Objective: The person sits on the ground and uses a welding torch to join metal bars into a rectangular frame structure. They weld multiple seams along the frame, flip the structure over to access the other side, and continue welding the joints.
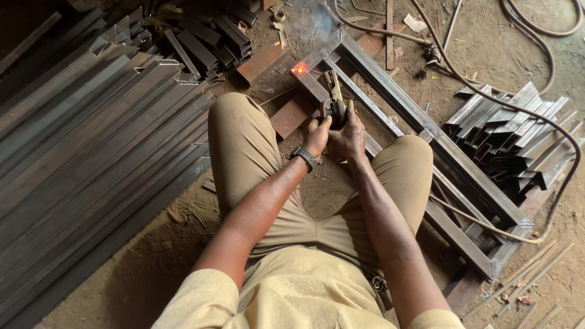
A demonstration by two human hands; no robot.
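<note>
long grey steel tubes [91,152] lie side by side on the left, running diagonally across the dirt floor [487,36]. above them sits a heap of short dark tube offcuts [207,36]. a rusty flat plate [263,61] lies just beside that heap. on the right, a pile of cut angle pieces [518,140] rests near the frame's edge. a black cable [530,103] snakes from the top across that pile and curves down the right side. thin rods [530,280] lie scattered at the lower right. a scrap of paper [415,23] sits near the top.
</note>
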